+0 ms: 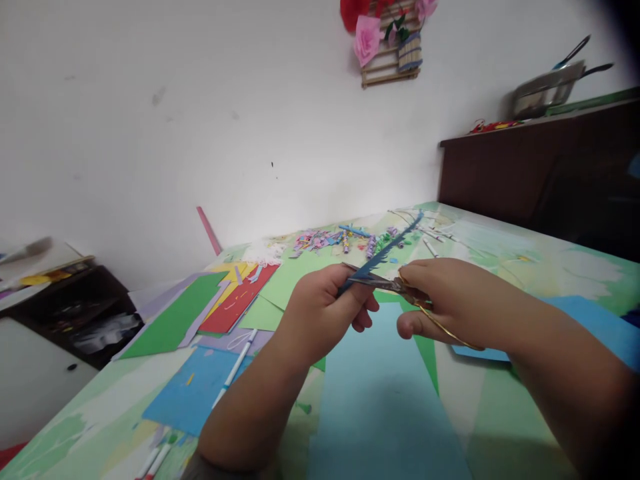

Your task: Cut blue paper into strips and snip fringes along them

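Note:
Between the fingers of my left hand is the lower end of a long blue paper strip. Small cuts fringe one edge of this strip, and it points up and away from me. My right hand is closed round the handles of a pair of scissors. Their blades reach left across the strip near my left fingertips. A gold-coloured loop hangs from my right hand at the handles. Below both hands lies a light blue paper sheet.
Coloured sheets, including a green sheet and a red sheet, lie at the left. A white marker rests beside my left forearm. Paper scraps and curled strips are at the back. A dark cabinet stands at the right.

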A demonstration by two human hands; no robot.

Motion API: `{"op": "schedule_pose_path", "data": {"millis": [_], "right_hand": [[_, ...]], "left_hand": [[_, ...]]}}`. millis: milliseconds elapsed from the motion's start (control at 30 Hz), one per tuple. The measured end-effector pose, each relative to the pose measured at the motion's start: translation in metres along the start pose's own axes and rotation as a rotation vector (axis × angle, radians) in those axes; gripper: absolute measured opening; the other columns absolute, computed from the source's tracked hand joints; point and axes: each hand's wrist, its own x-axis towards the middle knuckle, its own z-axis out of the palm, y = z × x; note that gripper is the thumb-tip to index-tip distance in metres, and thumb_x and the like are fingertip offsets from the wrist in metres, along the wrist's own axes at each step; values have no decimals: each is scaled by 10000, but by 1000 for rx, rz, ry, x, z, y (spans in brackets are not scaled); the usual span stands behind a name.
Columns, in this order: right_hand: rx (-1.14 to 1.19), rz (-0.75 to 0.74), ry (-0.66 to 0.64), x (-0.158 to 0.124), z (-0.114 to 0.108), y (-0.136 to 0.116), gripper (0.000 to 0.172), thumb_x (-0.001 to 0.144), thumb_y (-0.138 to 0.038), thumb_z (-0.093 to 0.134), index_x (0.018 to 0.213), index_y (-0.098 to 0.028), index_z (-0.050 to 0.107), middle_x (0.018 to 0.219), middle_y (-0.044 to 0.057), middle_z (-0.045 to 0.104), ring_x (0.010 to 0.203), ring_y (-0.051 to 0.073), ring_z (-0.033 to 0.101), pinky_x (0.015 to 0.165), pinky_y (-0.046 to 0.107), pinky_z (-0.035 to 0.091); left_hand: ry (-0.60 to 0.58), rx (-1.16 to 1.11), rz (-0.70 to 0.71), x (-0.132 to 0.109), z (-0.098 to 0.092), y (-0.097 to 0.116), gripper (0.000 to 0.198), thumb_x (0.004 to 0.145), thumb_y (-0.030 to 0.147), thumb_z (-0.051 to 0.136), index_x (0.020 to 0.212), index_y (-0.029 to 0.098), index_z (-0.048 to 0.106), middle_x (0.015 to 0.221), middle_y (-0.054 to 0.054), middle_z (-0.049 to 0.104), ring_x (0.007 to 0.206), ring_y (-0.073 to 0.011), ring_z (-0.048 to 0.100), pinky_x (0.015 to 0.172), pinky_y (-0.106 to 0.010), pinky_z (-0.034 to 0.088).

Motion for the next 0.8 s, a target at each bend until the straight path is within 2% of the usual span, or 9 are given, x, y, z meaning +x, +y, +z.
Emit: {"op": "schedule_pose_path", "data": {"millis": [200,367,633,800], "right_hand": [[-31,9,-17,1,3,3,524,668,-719,365,606,-201,420,581,12,502,481,128,400,438,236,237],[-88,18,-37,3,2,3,527,692,-708,335,594,-198,421,578,23,523,481,135,424,436,238,233],[-106,-44,8,3,2,4,510,683,-697,379,620,-202,483,545,8,510,481,137,436,448,243,235],[-129,-56,64,3,4,6,495,650,-692,437,562,-204,435,536,-9,504,465,124,424,427,232,214]], "left_hand": [[-43,-62,-22,2,0,-5,189,736,174,511,557,136,555,424,47,539,360,-36,494,392,-133,401],[-109,-221,-19,3,-3,-12,152,722,166,528,578,142,569,459,44,571,354,-42,505,370,-132,402],[-355,-462,-60,6,-12,-16,79,714,148,561,641,136,592,516,30,608,359,-58,525,321,-130,403],[-415,-487,-88,6,-15,-17,54,710,182,598,690,132,605,517,21,615,368,-61,534,327,-126,416]]}}
